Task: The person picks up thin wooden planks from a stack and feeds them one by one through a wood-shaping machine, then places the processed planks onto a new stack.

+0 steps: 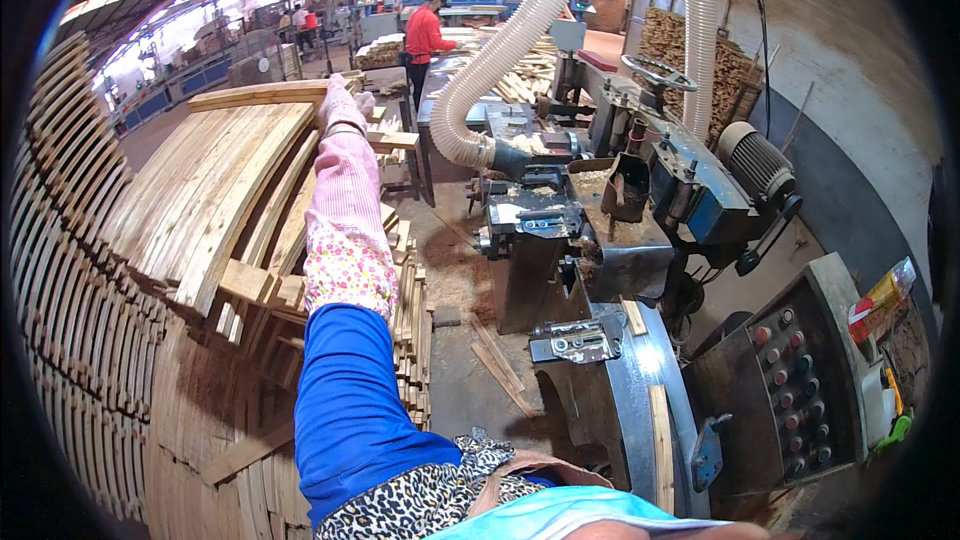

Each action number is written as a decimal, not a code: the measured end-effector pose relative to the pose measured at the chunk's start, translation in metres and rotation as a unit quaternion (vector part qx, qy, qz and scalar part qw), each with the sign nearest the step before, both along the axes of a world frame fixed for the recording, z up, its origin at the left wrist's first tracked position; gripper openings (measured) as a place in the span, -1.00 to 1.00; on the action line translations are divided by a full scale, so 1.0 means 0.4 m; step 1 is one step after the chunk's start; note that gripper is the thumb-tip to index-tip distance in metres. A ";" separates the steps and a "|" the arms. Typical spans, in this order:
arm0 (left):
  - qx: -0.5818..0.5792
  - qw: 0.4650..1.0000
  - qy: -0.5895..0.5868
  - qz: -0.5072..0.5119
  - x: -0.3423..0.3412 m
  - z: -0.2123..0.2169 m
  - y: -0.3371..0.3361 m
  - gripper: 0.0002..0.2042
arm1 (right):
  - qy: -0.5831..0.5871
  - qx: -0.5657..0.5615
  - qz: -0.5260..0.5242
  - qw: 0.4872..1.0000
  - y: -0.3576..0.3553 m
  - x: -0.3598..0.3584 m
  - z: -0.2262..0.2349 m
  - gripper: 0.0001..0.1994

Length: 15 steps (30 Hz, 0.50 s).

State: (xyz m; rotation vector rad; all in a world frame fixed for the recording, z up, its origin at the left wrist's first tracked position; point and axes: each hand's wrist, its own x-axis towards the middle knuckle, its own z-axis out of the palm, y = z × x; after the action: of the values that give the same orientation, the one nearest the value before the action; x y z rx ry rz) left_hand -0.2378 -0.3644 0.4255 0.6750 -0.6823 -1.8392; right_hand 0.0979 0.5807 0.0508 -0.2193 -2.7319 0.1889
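Note:
My left arm stretches far forward in a blue sleeve with a pink flowered over-sleeve. My left hand [343,106], in a pale pink glove, rests on the far end of a stack of long curved wooden slats [205,190], next to a flat board [258,95] lying across the top. Its fingers curl downward, and the glove hides whether they grip a slat. My right hand is out of the picture. One narrow slat [661,445] lies on the curved metal guide [625,390] of the machine at lower right.
A woodworking machine [560,210] with a ribbed dust hose [500,50] stands to the right. Its panel of round buttons [800,380] is nearer me. More curved slats [70,270] are stacked at far left. A person in red [425,35] works at the back. Offcuts litter the floor [495,360].

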 end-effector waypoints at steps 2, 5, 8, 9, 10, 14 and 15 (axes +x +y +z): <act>0.033 0.999 -0.026 -0.030 -0.003 0.028 0.034 -0.48 | 0.097 0.036 -0.012 0.995 -0.018 0.039 -0.008 -0.65; 0.002 0.998 -0.065 -0.018 -0.023 0.019 0.021 -0.53 | 0.128 0.003 -0.004 0.992 -0.101 -0.067 -0.090 -0.63; -0.030 0.996 0.050 0.073 -0.036 0.002 0.026 -0.71 | 0.018 -0.110 0.033 0.993 -0.243 -0.336 -0.114 -0.52; -0.063 0.995 -0.023 0.074 -0.086 -0.028 0.150 -0.74 | -0.034 -0.093 -0.022 0.995 -0.301 -0.382 -0.088 -0.47; 0.017 0.999 0.029 0.038 -0.096 -0.022 0.219 -0.74 | -0.080 -0.087 -0.055 0.991 -0.372 -0.448 -0.065 -0.42; -0.166 0.985 -0.015 -0.042 -0.046 -0.143 0.619 -0.66 | -0.170 -0.088 -0.019 0.981 -0.430 -0.654 -0.110 -0.38; -0.202 0.974 -0.050 -0.089 -0.009 -0.181 0.713 -0.70 | -0.179 -0.078 0.017 0.981 -0.463 -0.667 -0.073 -0.35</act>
State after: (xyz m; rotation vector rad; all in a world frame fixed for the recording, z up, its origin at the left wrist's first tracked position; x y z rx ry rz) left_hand -0.2413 -0.0791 0.3531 0.4486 -1.1767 -1.7579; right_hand -0.1691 0.3955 0.0215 -0.2733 -3.0821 0.4116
